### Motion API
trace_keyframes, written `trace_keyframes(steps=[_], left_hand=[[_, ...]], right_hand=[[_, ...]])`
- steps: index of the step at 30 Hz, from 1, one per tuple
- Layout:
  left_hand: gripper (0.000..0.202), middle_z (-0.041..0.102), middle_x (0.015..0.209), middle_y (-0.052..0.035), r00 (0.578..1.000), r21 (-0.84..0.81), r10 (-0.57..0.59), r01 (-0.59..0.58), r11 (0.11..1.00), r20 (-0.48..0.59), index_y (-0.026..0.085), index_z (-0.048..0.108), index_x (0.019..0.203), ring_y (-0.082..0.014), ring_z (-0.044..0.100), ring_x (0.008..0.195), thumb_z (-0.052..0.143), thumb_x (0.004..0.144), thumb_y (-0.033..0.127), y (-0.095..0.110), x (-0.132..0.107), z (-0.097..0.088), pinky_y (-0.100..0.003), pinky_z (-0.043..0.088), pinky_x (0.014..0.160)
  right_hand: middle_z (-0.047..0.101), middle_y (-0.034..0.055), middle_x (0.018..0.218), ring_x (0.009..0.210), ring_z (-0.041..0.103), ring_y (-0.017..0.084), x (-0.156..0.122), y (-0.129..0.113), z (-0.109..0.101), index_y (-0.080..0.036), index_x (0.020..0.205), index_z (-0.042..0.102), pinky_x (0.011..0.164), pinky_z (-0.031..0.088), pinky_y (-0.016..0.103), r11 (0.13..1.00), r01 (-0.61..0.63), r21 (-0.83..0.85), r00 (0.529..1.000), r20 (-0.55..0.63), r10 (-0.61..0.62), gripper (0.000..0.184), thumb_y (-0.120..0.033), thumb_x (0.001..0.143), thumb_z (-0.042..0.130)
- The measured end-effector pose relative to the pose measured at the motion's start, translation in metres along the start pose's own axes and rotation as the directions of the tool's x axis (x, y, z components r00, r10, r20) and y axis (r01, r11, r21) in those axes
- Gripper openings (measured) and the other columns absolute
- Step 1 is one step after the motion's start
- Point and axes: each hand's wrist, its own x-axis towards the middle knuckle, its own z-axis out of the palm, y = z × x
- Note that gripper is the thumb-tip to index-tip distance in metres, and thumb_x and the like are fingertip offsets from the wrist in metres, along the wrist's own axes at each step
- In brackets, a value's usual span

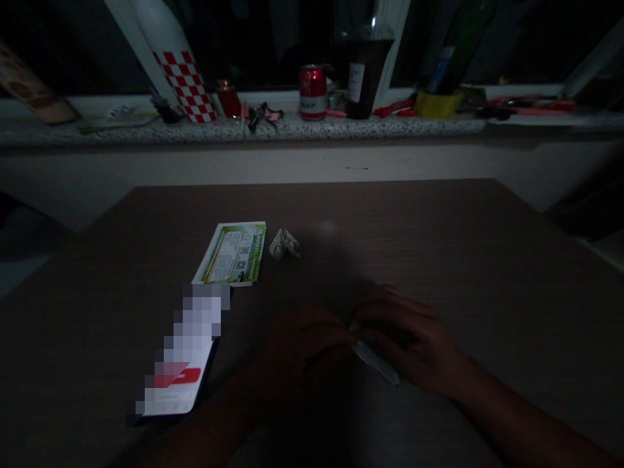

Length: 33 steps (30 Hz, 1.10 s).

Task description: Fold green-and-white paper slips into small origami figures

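Note:
In the dim head view my left hand [305, 338] and my right hand [412, 338] meet over the table, fingers closed around a thin folded strip of paper [376, 363]. The left fingertips pinch its upper end. My right fingers wrap its side, and its lower end sticks out toward me. Beyond the left hand stands a small folded paper piece [285, 245], bent into a V shape with a green and white print. Left of that lies a stack of green printed leaflets [234, 255]. Shadow hides much of both hands.
A lit phone [178, 390], its screen partly blurred out, lies left of my left forearm on the dark wooden table [439, 240]. Behind, the granite sill [273, 130] holds a checkered bottle [188, 84], a red can [312, 92], a dark container [365, 75] and a yellow holder [437, 104].

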Motion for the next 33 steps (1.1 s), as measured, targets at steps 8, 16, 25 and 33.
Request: trace_keyframes(steps=[8,16,25,33], left_hand=[[0.009,0.068,0.085,-0.0044,0.999,0.193,-0.041,0.038,0.981,0.012,0.017,0.066,0.09,-0.0147,0.063,0.077,0.06,0.085,0.013,-0.002,0.001,0.0,-0.026,0.05,0.068],[0.007,0.069,0.079,-0.0028,0.999,0.182,-0.019,0.012,0.983,0.039,0.017,0.062,0.085,-0.0158,0.062,0.073,0.062,0.081,0.011,0.003,0.001,0.007,-0.03,0.049,0.07],[0.009,0.065,0.075,-0.0017,0.997,0.126,0.053,-0.06,0.99,0.062,0.017,0.059,0.079,-0.0138,0.057,0.071,0.056,0.083,0.01,-0.001,-0.002,0.013,-0.029,0.046,0.07],[0.009,0.064,0.075,-0.0039,0.997,0.005,0.069,-0.069,0.998,0.047,0.016,0.058,0.082,-0.0143,0.057,0.071,0.055,0.083,0.007,0.001,0.0,0.008,-0.029,0.047,0.069]], right_hand=[[0.065,0.0066,0.081,0.073,0.06,0.02,0.002,-0.006,-0.017,-0.016,0.091,0.064,0.066,0.048,0.039,0.979,0.135,-0.156,0.987,-0.069,-0.148,0.017,-0.011,0.075,0.066],[0.062,0.0026,0.073,0.068,0.056,0.016,0.0,-0.004,0.003,-0.017,0.082,0.059,0.065,0.044,0.035,0.959,0.182,-0.218,0.982,0.003,-0.186,0.016,-0.006,0.072,0.064],[0.06,0.0008,0.069,0.065,0.052,0.016,-0.004,-0.003,0.011,-0.018,0.079,0.056,0.062,0.04,0.034,0.951,0.184,-0.25,0.983,0.031,-0.182,0.015,-0.01,0.069,0.064],[0.057,-0.0004,0.066,0.062,0.05,0.015,-0.002,-0.004,0.009,-0.02,0.075,0.054,0.059,0.038,0.032,0.942,0.196,-0.273,0.979,-0.003,-0.204,0.013,-0.011,0.07,0.063]])
